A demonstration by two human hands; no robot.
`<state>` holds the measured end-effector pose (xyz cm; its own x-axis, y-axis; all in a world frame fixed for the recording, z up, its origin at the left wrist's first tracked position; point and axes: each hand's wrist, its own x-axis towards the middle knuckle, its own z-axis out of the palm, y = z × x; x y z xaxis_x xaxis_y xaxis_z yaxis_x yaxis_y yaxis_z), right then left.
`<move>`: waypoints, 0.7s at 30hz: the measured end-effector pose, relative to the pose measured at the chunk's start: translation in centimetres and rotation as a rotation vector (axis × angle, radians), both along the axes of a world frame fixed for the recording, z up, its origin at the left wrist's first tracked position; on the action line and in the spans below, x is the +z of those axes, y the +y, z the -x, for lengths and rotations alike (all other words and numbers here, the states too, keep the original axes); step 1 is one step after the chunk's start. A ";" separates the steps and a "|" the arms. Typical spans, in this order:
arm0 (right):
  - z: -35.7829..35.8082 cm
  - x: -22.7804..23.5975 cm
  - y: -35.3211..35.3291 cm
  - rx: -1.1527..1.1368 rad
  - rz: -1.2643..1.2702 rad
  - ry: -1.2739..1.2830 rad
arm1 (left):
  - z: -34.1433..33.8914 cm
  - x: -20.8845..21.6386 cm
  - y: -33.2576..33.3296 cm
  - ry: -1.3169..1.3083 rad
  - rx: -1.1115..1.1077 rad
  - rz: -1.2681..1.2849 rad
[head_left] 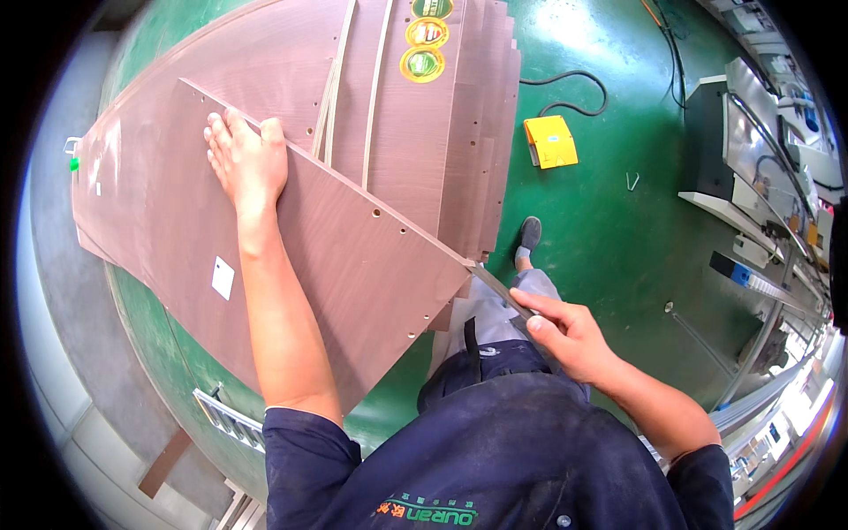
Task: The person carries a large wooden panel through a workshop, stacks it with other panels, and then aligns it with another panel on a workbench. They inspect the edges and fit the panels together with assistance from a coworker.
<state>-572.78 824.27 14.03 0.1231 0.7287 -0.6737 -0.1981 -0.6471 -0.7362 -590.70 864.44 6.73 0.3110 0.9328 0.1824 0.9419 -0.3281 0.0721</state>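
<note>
A brown wood-grain panel (344,256) with drilled holes along its edges lies slanted across other brown panels (415,132). On its upper face my left hand (243,163) rests flat, fingers stretched out, with the thumb by the long edge. My right hand (565,331) is closed round a dark, flat metal tool that looks like a file (499,287). The tool's far end meets the panel's near right corner. A small white label (223,278) sits on the panel left of my left forearm.
Several round stickers (422,64) and pale strips (378,88) are on the stacked panels. On the green floor (618,247) stands a yellow foot-pedal box (551,142) with a black cable (583,75). Machinery (751,150) lines the right side.
</note>
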 end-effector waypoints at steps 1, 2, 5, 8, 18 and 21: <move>0.2 0.8 0.3 -0.060 0.063 0.070 | 0.0 0.1 0.1 0.017 0.011 -0.004; 0.6 1.6 0.5 -0.128 0.135 0.141 | -0.1 -0.1 0.2 0.014 0.001 -0.011; 0.2 2.1 1.3 -0.093 0.111 0.101 | 0.0 0.4 0.6 0.001 0.000 0.016; -0.2 -0.2 -0.2 -0.006 0.051 0.053 | 0.0 0.6 0.2 0.003 0.001 0.028; 5.6 -12.5 0.6 -0.552 -0.217 -0.020 | 0.3 0.2 -2.6 0.000 -0.206 -0.022; 8.1 -15.9 4.9 -0.474 -0.139 -0.034 | 0.0 1.0 -2.9 -0.043 -0.217 -0.017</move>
<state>-580.90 829.13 -1.83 0.4830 0.6700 -0.5637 -0.4215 -0.3864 -0.8204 -590.65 861.56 7.76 0.4956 0.8416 0.2146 0.8453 -0.5242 0.1033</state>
